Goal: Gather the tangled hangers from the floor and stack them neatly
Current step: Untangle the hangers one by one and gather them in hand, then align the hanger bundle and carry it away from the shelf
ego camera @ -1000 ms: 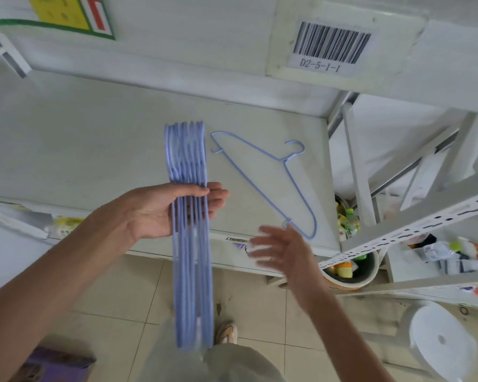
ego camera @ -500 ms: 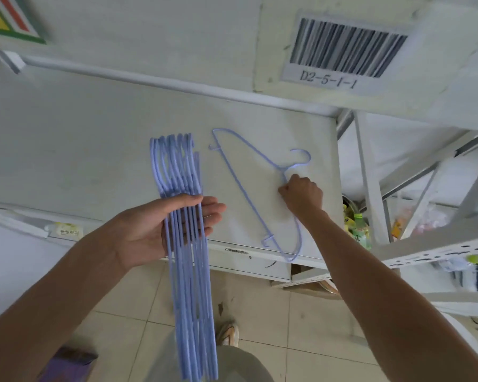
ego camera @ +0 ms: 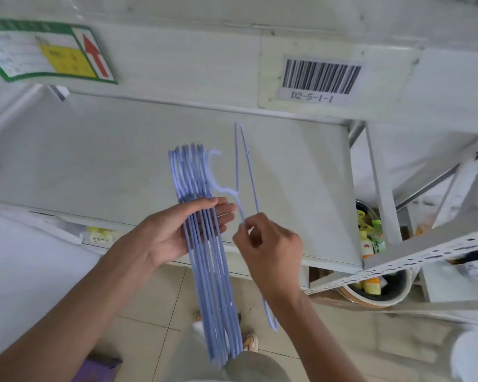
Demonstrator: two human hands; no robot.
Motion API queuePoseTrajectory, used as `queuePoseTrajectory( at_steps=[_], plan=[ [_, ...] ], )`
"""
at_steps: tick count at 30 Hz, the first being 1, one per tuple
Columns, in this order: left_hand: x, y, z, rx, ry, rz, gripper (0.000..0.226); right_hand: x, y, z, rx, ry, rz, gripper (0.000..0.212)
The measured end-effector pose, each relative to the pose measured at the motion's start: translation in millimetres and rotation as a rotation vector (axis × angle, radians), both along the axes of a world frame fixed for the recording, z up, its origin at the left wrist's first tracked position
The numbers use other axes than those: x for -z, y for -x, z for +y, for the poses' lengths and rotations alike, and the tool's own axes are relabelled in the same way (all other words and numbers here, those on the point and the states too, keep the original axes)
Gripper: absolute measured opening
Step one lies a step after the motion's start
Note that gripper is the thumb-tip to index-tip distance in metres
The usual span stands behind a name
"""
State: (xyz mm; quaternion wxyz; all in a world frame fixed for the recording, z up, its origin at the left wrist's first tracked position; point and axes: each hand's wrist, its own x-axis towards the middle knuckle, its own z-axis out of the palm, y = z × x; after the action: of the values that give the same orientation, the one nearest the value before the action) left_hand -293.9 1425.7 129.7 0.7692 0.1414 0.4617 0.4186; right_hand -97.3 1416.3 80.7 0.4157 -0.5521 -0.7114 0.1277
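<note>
My left hand (ego camera: pixel 174 232) grips a bundle of several light-blue wire hangers (ego camera: pixel 213 285), held edge-on and upright over the front edge of the white shelf (ego camera: pixel 108 161). Their tops reach above my fingers and their lower ends hang past my knees. My right hand (ego camera: pixel 268 249) pinches a single blue hanger (ego camera: pixel 244 166) near its neck, lifted off the shelf and turned nearly edge-on, just right of the bundle. Its hook curls toward the bundle's top, its lower corner showing below my right wrist.
A barcode label marked D2-5-1-1 (ego camera: pixel 319 78) and a green-edged sign with a red arrow (ego camera: pixel 50 51) are on the beam above. White rack struts (ego camera: pixel 381 194) stand right, over a bucket of bottles (ego camera: pixel 370 288). Tiled floor (ego camera: pixel 155 304) lies below.
My right hand has picked the single hanger up off the shelf, turned it upright and brought it left, close beside the bundle. My left hand still holds the bundle in the same place.
</note>
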Motion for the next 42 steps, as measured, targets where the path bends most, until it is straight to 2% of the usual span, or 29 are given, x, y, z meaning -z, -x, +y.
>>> queuePoseTrajectory(
  at_steps=[4,7,9,12,16,18,20,28,31,34,37,39,42],
  plan=[
    [5.7,-10.4,-0.9,-0.001,-0.023,-0.064,0.061,1.8,-1.3,-13.6,-0.079,-0.027,-0.081,0.019],
    [16.3,-22.3,-3.2,0.000,-0.011,-0.133,0.053,3.7,-4.0,-19.2,-0.106,0.040,-0.221,0.020],
    [23.6,-27.0,-5.8,-0.020,-0.018,-0.164,0.048,6.4,-9.9,-21.6,-0.096,0.130,-0.196,0.019],
    [30.7,-37.8,-9.2,-0.034,-0.046,-0.137,0.048,12.2,-15.5,-23.3,-0.111,0.480,0.087,0.030],
    [34.3,-63.7,-14.1,-0.199,-0.134,0.006,0.054,11.0,-15.8,-32.5,-0.275,0.960,0.547,0.058],
    [32.7,-71.0,-18.9,-0.240,-0.173,0.040,0.054,11.4,-19.5,-39.9,-0.340,1.127,0.760,0.060],
    [29.0,-74.0,-25.2,-0.239,-0.185,0.089,0.054,12.8,-23.9,-43.5,-0.382,1.199,0.841,0.062],
    [22.7,-63.5,-20.5,-0.420,-0.073,0.202,0.028,-5.7,-2.7,-32.4,-0.459,1.311,0.782,0.062],
    [18.6,-51.7,-8.4,-0.408,-0.090,0.182,0.032,-15.0,4.7,-27.6,-0.533,1.369,0.783,0.055],
    [14.4,-32.5,11.9,-0.304,-0.107,0.080,0.041,-11.4,8.2,-28.8,-0.654,1.487,0.806,0.046],
    [12.6,-8.8,38.4,-0.156,-0.038,-0.147,0.033,0.4,7.1,-26.0,-0.709,1.554,0.755,0.030],
    [6.9,5.8,59.4,-0.055,-0.020,-0.200,0.032,1.7,4.9,-9.6,-0.740,1.543,0.708,0.019],
    [-0.6,25.1,79.2,0.030,-0.015,-0.247,0.031,-2.6,-11.6,31.5,-0.809,1.503,0.583,0.024]
  ],
)
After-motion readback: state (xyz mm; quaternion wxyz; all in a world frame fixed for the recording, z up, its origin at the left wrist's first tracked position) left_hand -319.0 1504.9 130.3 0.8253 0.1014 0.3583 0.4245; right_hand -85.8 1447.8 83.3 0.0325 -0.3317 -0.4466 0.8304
